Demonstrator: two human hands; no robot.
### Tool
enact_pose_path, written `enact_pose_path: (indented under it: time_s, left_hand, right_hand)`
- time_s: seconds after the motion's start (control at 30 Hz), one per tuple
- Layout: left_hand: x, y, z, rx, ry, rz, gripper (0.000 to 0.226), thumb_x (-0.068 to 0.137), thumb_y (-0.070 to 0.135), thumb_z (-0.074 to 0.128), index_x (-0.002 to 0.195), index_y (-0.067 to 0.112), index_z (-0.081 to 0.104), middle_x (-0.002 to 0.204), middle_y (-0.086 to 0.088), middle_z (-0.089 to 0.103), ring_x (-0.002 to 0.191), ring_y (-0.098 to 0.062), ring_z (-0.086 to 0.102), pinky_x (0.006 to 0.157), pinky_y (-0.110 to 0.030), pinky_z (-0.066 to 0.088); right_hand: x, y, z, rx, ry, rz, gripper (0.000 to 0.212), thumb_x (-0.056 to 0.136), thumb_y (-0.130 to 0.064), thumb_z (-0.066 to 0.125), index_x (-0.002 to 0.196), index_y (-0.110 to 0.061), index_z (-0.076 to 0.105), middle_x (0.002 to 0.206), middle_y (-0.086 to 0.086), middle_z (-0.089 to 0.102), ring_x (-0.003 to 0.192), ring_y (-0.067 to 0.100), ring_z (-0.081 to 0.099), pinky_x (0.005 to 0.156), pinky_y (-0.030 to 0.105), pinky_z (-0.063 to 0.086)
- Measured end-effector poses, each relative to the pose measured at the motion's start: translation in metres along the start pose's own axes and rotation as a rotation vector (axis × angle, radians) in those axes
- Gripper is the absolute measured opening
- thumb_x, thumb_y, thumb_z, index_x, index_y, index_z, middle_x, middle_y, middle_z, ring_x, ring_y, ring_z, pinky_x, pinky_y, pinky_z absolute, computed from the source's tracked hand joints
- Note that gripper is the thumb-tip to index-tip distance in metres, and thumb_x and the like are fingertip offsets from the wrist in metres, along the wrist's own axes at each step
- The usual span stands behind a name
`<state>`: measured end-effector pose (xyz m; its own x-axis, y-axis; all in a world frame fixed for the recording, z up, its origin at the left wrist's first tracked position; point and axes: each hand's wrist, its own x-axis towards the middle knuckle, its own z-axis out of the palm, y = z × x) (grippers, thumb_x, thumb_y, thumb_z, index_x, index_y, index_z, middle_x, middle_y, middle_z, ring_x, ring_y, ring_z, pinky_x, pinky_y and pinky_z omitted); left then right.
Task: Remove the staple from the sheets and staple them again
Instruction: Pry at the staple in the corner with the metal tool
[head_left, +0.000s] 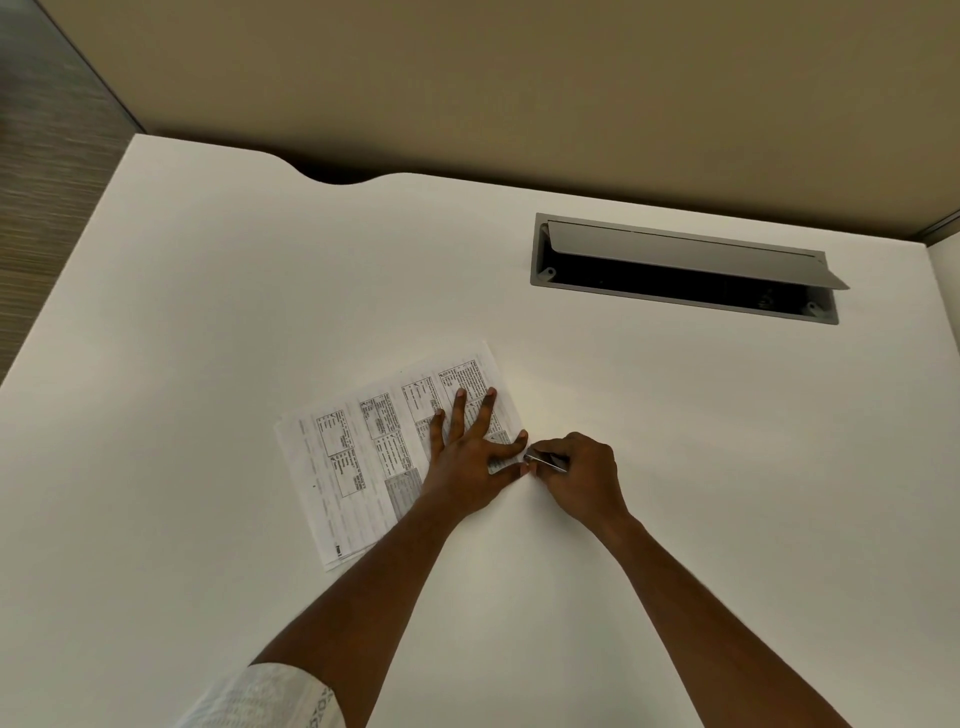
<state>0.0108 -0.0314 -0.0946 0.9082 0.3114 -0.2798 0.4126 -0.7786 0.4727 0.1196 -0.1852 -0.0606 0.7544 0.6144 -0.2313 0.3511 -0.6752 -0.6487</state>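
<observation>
A stack of printed sheets (363, 457) with tables of text lies flat on the white desk (260, 286). My left hand (467, 457) presses down on the sheets' right part, fingers spread, thumb and index finger framing the near right corner. My right hand (582, 478) sits just right of that corner, closed around a thin metal tool (545, 461) whose tip touches the sheets' edge between my left thumb and index finger. The staple itself is too small to make out. No stapler is in view.
A grey cable hatch (680, 267) with its lid tilted open is set into the desk at the back right. A beige partition wall (519, 78) stands behind the desk. The desk's left edge borders a carpeted floor (47, 171).
</observation>
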Motion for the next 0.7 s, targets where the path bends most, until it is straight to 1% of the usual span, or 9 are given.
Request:
enact_pose_path:
  time_s: [0.1, 0.17, 0.23, 0.3, 0.4, 0.43, 0.53, 0.6, 0.7]
  left_hand:
    - [0.0, 0.0, -0.001, -0.004, -0.001, -0.004, 0.047, 0.094, 0.069, 0.047, 0.138, 0.053, 0.054, 0.171, 0.003, -0.011, 0.153, -0.034, -0.028, 0.122, -0.061, -0.013]
    - [-0.001, 0.001, -0.001, -0.025, 0.007, -0.006, 0.046, 0.094, 0.068, 0.048, 0.136, 0.052, 0.055, 0.171, 0.003, -0.01, 0.154, -0.034, -0.027, 0.122, -0.06, -0.013]
    - [-0.002, 0.001, -0.002, -0.035, 0.011, -0.007, 0.046, 0.094, 0.068, 0.048, 0.136, 0.052, 0.056, 0.171, 0.003, -0.01, 0.154, -0.033, -0.026, 0.122, -0.06, -0.012]
    - [-0.002, 0.002, -0.003, -0.027, 0.003, -0.008, 0.046, 0.094, 0.069, 0.047, 0.137, 0.053, 0.055, 0.171, 0.004, -0.011, 0.153, -0.033, -0.027, 0.122, -0.06, -0.012]
    - [-0.002, 0.001, -0.003, -0.022, 0.002, -0.002, 0.046, 0.094, 0.069, 0.047, 0.137, 0.054, 0.054, 0.171, 0.003, -0.011, 0.153, -0.033, -0.028, 0.122, -0.059, -0.013]
    - [-0.002, 0.001, -0.003, -0.023, 0.005, 0.0, 0.045, 0.094, 0.068, 0.047, 0.136, 0.054, 0.055, 0.171, 0.003, -0.011, 0.153, -0.033, -0.027, 0.121, -0.059, -0.013]
    - [-0.002, 0.001, -0.002, -0.033, 0.014, 0.008, 0.043, 0.094, 0.067, 0.05, 0.134, 0.053, 0.057, 0.171, 0.003, -0.01, 0.153, -0.033, -0.027, 0.122, -0.06, -0.013]
    - [-0.002, 0.0, -0.001, -0.031, 0.017, 0.012, 0.044, 0.094, 0.067, 0.05, 0.134, 0.053, 0.057, 0.171, 0.002, -0.01, 0.154, -0.034, -0.027, 0.121, -0.059, -0.013]
    - [-0.002, -0.002, 0.001, -0.027, 0.039, 0.017, 0.045, 0.093, 0.068, 0.049, 0.135, 0.053, 0.057, 0.171, 0.002, -0.009, 0.154, -0.033, -0.026, 0.12, -0.058, -0.014]
  right_hand:
    - [0.003, -0.003, -0.003, 0.021, -0.024, 0.0, 0.02, 0.077, -0.02, 0.083, 0.097, -0.023, 0.08, 0.092, -0.004, 0.077, 0.084, 0.009, 0.069, 0.074, 0.014, 0.048]
    - [0.004, -0.004, -0.005, 0.042, -0.037, 0.001, 0.015, 0.078, -0.019, 0.082, 0.091, -0.025, 0.079, 0.087, -0.009, 0.077, 0.081, 0.004, 0.069, 0.074, 0.016, 0.052]
    - [0.006, -0.002, -0.007, 0.074, -0.048, 0.03, 0.013, 0.076, -0.021, 0.083, 0.087, -0.026, 0.078, 0.082, -0.012, 0.076, 0.077, 0.002, 0.069, 0.071, 0.014, 0.052]
    - [0.01, 0.0, -0.008, 0.101, -0.062, 0.064, 0.013, 0.076, -0.025, 0.085, 0.086, -0.024, 0.078, 0.079, -0.013, 0.075, 0.075, 0.0, 0.068, 0.067, 0.01, 0.049]
    - [0.013, 0.001, -0.009, 0.12, -0.09, 0.061, 0.014, 0.078, -0.028, 0.084, 0.088, -0.021, 0.079, 0.081, -0.012, 0.075, 0.074, -0.002, 0.068, 0.066, 0.006, 0.048]
    - [0.013, 0.0, -0.009, 0.109, -0.091, 0.03, 0.013, 0.079, -0.027, 0.083, 0.09, -0.02, 0.079, 0.082, -0.011, 0.075, 0.075, -0.001, 0.068, 0.068, 0.009, 0.05]
    - [0.007, 0.001, -0.008, 0.011, -0.089, -0.1, 0.01, 0.084, -0.024, 0.077, 0.094, -0.023, 0.076, 0.087, -0.009, 0.075, 0.079, 0.006, 0.068, 0.074, 0.025, 0.057]
    - [0.003, 0.004, -0.005, -0.099, -0.059, -0.178, 0.013, 0.085, -0.021, 0.073, 0.099, -0.022, 0.074, 0.09, -0.006, 0.074, 0.081, 0.013, 0.068, 0.074, 0.034, 0.057]
    - [-0.004, 0.007, 0.0, -0.235, 0.014, -0.268, 0.015, 0.088, -0.019, 0.069, 0.103, -0.022, 0.071, 0.093, -0.007, 0.072, 0.084, 0.017, 0.064, 0.072, 0.037, 0.052]
